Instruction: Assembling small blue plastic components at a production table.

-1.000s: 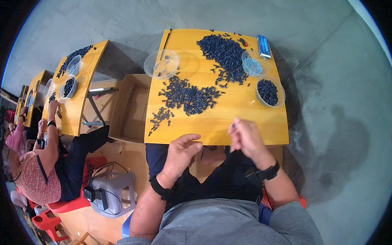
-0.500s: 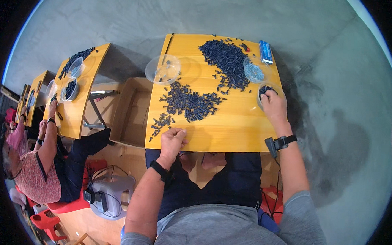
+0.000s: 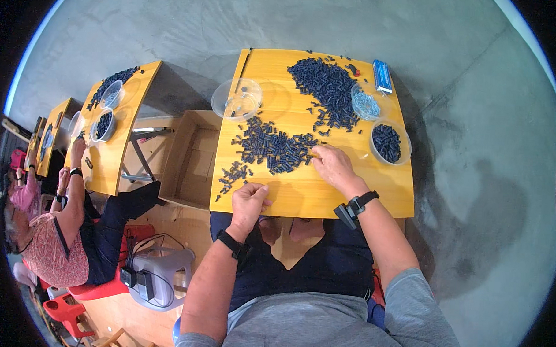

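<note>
The right hand (image 3: 334, 168) is over the worktop (image 3: 350, 200), its fingers drawn narrow at the right edge of the near pile of dark pieces (image 3: 273, 146). The left hand (image 3: 249, 203) rests at the near edge of the worktop, left of the right hand, its fingers curled in and the thumb close against them. At this small size I cannot tell whether either hand's fingers hold a piece.

The near pile of short, dark, tube-like pieces spreads over the left middle of the worktop, thinning into loose ones toward the near left, just beyond the left hand. A larger far pile (image 3: 325, 83) of the same kind lies right of it, toward the far edge. To the right of the right hand stands a clear round tub (image 3: 407, 152) filled with dark pieces. Just beyond it, beside the far pile, a second clear tub (image 3: 353, 93) holds small pale-blue pieces. A wide clear container (image 3: 247, 102) with a few dark bits in it sits at the left edge, beyond the near pile. At the far right corner lies a blue and white box (image 3: 382, 77), with a small red and black object (image 3: 354, 70) to its left. Left of the worktop stands a cardboard box (image 3: 199, 155).
</note>
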The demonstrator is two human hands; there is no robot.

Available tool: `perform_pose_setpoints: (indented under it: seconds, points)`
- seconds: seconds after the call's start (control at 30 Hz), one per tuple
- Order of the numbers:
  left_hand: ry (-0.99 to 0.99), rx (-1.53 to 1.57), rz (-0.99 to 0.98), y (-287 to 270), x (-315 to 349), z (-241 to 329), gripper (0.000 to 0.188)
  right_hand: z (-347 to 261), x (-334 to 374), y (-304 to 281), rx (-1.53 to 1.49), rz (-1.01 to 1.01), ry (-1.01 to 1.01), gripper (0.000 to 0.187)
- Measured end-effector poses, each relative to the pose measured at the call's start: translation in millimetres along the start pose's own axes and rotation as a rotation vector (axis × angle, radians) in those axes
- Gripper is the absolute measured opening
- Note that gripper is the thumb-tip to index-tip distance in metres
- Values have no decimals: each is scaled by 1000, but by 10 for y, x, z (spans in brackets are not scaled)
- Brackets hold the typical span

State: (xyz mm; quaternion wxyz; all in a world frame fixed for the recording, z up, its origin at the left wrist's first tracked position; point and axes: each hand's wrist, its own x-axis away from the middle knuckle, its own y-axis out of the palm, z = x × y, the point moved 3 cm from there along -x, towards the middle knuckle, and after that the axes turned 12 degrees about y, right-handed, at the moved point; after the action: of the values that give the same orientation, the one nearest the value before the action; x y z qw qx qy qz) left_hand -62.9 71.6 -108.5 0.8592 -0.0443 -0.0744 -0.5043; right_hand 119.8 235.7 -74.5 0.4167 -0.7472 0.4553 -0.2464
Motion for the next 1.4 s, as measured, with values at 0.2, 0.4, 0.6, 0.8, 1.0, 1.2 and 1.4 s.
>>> perform_pose_setpoints:
  seconds: [0.2, 0.4, 0.6, 0.8, 1.0, 1.2, 1.4]
  points:
    - [6, -12, 3, 11, 6, 16, 16, 9, -46, 50, 50, -2, -52, 18]
    - [-3, 20, 1, -1, -6, -44, 15, 97, 6, 71, -98, 48, 23, 13]
    - [51, 126, 48, 39, 133, 43, 17, -21, 354, 87, -917, -288, 272, 8]
    - [38, 330, -23, 446, 429, 404, 25, -395, 713, 33, -1139, -342, 203, 9]
    - [56, 493, -3, 545, 547, 678, 21, -576, 837, 69, -1095, -322, 108, 8]
    - [-45, 675, 8, 554, 572, 596, 19, -713, 947, 93, -1099, -270, 151, 7]
    - [-23, 515, 17, 468, 511, 515, 16, -764, 955, 19, -1013, -273, 152, 8]
